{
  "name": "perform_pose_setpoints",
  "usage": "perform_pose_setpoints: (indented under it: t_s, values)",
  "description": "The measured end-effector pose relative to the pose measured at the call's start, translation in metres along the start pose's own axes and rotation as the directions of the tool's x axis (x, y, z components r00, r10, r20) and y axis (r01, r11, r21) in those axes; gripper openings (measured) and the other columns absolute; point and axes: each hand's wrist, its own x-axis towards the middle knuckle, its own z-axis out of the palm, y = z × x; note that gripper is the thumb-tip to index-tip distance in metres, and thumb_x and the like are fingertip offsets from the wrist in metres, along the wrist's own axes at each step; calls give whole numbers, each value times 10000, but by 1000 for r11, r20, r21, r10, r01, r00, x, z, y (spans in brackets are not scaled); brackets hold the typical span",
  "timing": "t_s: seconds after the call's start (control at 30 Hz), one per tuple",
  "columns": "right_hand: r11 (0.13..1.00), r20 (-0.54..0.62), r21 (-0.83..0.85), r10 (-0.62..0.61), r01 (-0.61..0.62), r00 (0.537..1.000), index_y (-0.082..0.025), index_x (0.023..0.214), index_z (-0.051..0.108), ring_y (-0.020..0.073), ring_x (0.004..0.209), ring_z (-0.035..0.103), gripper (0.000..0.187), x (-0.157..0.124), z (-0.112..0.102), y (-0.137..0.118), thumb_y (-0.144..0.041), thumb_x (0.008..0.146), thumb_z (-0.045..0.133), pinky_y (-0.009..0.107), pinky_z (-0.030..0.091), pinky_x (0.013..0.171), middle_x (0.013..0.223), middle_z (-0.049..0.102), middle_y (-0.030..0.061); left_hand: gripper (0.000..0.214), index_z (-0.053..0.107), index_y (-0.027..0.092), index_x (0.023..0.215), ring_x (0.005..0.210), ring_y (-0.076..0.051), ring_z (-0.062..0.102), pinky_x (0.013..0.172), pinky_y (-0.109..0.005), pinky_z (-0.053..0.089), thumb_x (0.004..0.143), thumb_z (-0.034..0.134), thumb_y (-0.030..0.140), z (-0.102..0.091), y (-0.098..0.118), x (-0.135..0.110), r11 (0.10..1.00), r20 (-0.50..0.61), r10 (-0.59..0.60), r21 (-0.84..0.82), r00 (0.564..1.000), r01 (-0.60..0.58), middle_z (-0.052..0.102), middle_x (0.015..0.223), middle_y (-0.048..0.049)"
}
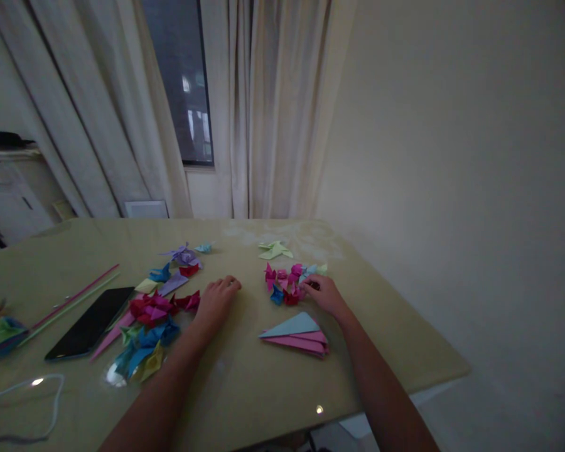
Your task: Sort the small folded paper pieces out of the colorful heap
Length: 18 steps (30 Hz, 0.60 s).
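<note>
My left hand (218,297) rests on the yellowish table (245,389), fingers loosely curled, holding nothing, just right of a heap of folded paper pieces (151,309) in red, pink and blue. My right hand (323,293) lies at the right edge of a small cluster of pink, red and blue folded pieces (286,282); its fingertips are pinched on one small piece there. A stack of folded paper triangles (295,336), light blue on top and pink beneath, lies between my forearms.
A black phone (90,323) and thin pink and green sticks (75,300) lie at the left. A white cable (32,402) curls near the front left corner. A pale green folded piece (275,250) sits further back. The table's right edge is near a wall; curtains hang behind.
</note>
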Motion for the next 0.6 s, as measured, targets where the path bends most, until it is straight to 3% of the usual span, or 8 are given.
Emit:
perform_pose_setpoints:
  t_s: [0.1,0.17,0.23,0.3,0.37,0.47,0.53,0.6]
  values:
    - [1000,-27,-5,-13,13,1000,-217,758,780,196,652,608,240,0,4,-1,-412,863,687,291,428,637,687,703,23,406,634,280,1342,1188,-215,691,1026,-332,509,972,549,135,9,17,1,974,0,149,-170,989,-147,645,1410,-78]
    - [999,-23,-32,-13,13,1000,-214,747,764,191,645,598,246,0,5,0,-411,871,686,290,426,637,676,685,19,477,556,301,1431,1236,-206,674,1025,-301,522,966,624,218,12,26,-1,901,-33,276,-339,961,-270,603,1470,-66]
    - [998,-12,-58,-15,14,1000,-206,744,753,190,650,597,235,0,7,2,-391,871,686,290,428,641,682,677,22,479,533,299,1450,1253,-213,662,1033,-305,525,981,635,290,10,32,-2,850,-78,328,-410,941,-330,602,1469,-68]
    - [997,1,-79,-22,22,1000,-200,752,749,191,663,604,226,0,8,4,-374,879,682,292,432,650,695,677,29,375,582,269,1399,1208,-243,671,1030,-360,528,1026,553,302,3,32,-4,924,-109,222,-293,969,-245,635,1412,-94]
    - [995,14,-92,-31,32,999,-199,772,750,193,679,615,217,0,9,5,-361,895,676,294,438,661,714,686,33,315,655,212,1295,1188,-308,651,1021,-460,516,1041,471,251,-6,27,-7,998,-171,7,-64,985,-19,659,1338,-150]
    - [994,30,-99,-42,44,999,-199,794,751,191,690,623,193,0,10,4,-333,907,668,292,445,668,737,694,35,347,703,148,1168,1167,-397,601,930,-570,514,1011,395,141,-17,9,-13,941,-225,-264,151,938,301,661,1249,-223]
    - [994,30,-102,-44,47,999,-198,788,746,188,679,615,192,0,10,3,-323,907,665,289,442,659,726,684,32,398,716,127,1120,1135,-410,597,851,-554,533,990,343,79,-18,-3,-15,921,-174,-332,151,927,358,666,1190,-244]
    - [993,23,-107,-46,48,999,-197,783,746,185,669,607,196,0,11,3,-324,907,664,287,438,651,720,675,30,428,725,116,1105,1121,-395,609,825,-509,543,969,328,34,-15,-10,-14,941,-118,-309,108,944,322,673,1154,-248]
